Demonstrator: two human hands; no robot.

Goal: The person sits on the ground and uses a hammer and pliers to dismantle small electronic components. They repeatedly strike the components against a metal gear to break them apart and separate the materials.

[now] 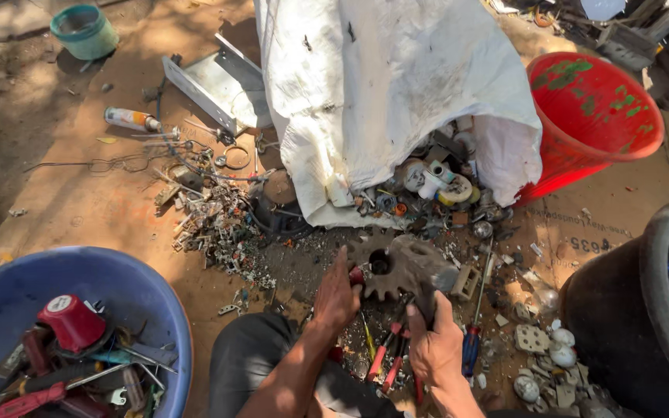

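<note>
Centre frame, left hand (337,298) and right hand (435,348) both clench a rusty toothed gear (396,267); white sack (385,101) spills scrap just above; blue basin (79,310) lower left, red tub (594,116) upper right; bare ground upper left.

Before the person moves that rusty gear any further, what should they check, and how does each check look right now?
1. Left hand on the rusty gear: ok, its fingers touch the toothed rim.
2. Right hand grip: ok, it touches the gear's lower right, though how firm the hold is cannot be told.
3. Fingers away from sharp teeth: not ok, bare fingers lie right at the teeth.
4. Ground under the gear free: not ok, small scrap and pliers with red handles lie there.
5. Blue tub has room: ok, it is only part filled.
6. White sack stable: cannot tell.
</note>
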